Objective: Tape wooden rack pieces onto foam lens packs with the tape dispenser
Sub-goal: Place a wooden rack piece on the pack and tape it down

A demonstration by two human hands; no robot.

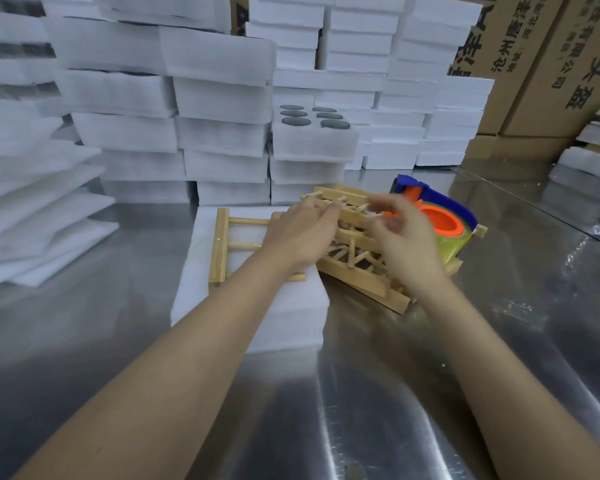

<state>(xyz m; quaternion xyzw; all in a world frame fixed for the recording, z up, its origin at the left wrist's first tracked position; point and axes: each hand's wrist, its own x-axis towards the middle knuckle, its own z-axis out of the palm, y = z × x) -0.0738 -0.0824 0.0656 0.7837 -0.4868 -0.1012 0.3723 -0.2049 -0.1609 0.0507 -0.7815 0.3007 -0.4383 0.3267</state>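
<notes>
While my left fingers (pixel 326 211) lie fairly straight, the left hand (pixel 298 233) rests on a wooden rack piece (pixel 222 244), probably steadying it for taping. Directly beneath is the foam lens pack (pixel 201 306) it belongs on. Just to the right, my right hand (pixel 406 244) is blurred, thumb and fingers drawn close; I cannot tell whether they pinch anything. Under it lies a loose pile of rack pieces (pixel 361 271), and just beyond, within easy reach, the tape dispenser (pixel 444 216). Stacked foam packs (pixel 222 98) stand farther off.
</notes>
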